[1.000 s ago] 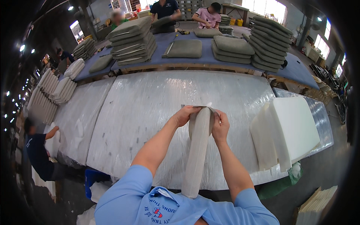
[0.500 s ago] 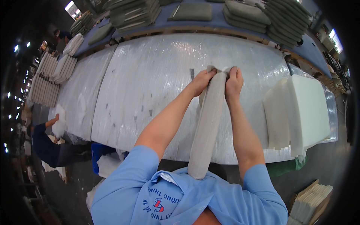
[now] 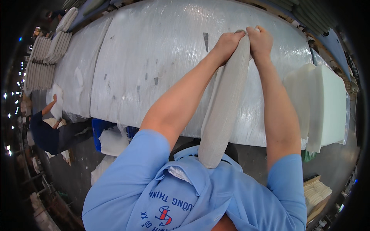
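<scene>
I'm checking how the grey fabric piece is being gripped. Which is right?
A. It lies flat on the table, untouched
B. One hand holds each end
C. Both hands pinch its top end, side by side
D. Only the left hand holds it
C: the left hand and right hand both clutch the top end of the grey fabric piece, which hangs down toward the person's chest.

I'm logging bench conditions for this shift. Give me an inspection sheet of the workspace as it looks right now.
Surface: long table wrapped in shiny plastic film, with small grey marks.
Job's things: grey fabric cover, held up by its top end, hanging to the chest.
Clutter: white foam slabs at the table's right end.
Grips: left hand and right hand both closed on the cover's top edge.
Cables: nothing seen.
Surroundings: stacked cushions far left; another person crouched by the table.
</scene>
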{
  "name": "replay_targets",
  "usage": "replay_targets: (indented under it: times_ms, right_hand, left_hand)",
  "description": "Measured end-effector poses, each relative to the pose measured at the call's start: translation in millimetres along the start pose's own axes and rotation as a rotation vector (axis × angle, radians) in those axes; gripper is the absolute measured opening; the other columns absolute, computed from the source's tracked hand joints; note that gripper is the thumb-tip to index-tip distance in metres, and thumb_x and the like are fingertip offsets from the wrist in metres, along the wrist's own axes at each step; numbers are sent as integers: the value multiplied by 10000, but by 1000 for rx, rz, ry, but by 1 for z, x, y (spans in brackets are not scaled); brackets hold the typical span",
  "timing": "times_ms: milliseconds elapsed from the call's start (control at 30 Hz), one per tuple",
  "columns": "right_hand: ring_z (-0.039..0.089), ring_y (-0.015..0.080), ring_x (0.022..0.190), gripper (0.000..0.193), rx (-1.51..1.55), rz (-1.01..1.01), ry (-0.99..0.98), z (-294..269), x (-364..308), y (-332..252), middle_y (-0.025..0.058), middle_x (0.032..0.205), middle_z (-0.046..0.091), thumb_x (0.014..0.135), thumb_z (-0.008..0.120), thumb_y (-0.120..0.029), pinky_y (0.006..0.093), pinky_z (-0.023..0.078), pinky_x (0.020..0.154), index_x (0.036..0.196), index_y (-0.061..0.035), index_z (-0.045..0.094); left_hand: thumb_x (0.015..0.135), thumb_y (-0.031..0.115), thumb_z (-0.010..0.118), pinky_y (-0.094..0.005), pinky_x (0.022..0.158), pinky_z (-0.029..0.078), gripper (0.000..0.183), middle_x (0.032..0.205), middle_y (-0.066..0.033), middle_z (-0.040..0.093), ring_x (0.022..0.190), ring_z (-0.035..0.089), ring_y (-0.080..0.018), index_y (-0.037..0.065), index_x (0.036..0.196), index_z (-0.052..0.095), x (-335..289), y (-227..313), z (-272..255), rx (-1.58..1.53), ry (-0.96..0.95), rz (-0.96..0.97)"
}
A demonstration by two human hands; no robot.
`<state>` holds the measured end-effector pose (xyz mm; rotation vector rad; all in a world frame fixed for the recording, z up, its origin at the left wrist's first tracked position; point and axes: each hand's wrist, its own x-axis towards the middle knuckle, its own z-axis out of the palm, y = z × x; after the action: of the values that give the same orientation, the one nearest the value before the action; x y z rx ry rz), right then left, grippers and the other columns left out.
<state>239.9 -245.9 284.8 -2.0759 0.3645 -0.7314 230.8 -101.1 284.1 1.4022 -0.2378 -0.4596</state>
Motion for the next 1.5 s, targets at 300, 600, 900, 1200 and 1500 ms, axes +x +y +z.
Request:
replay_targets:
  times_ms: [300,600,900,1200,1500]
  right_hand:
    - [659,438,754,296,-67,16,-113,25,11,-7,243,790,701,747,616,-286,475,516,756,813,-22,731]
    - [462,157,598,480,381,212,-152,14,-14,-8,73,602,551,886,737,-410,369,436,615,684,13,630]
    - [531,241,612,550,94,188,-65,4,-5,0,105,626,608,892,667,-505,426,453,662,705,11,643]
    - [714,431,913,460,-126,87,-113,13,16,7,236,934,757,880,581,-436,452,536,879,924,-27,786]
    - [698,374,1085,550,14,193,-311,17,-9,0,207,1153,741,939,665,-546,439,534,930,1195,-63,729]
  left_hand:
    - [1008,400,502,-400,855,516,529,939,-250,737,898,694,-321,-84,1041,711,-3,-6,-14,52,141,59]
    - [1054,470,559,-363,832,531,559,998,-157,743,916,682,-219,-61,1065,733,1,-18,-25,-51,143,46]
    - [1034,564,606,-361,757,555,662,994,-143,720,856,689,-209,-87,1133,669,11,-7,-13,20,65,-29]
    - [1045,496,609,-364,754,547,546,997,-122,727,844,682,-210,-35,1132,701,39,-11,-13,-70,48,-82]
    - [1067,483,577,-357,749,561,516,981,-106,741,830,693,-202,-4,1159,719,42,-6,-45,-160,297,-121]
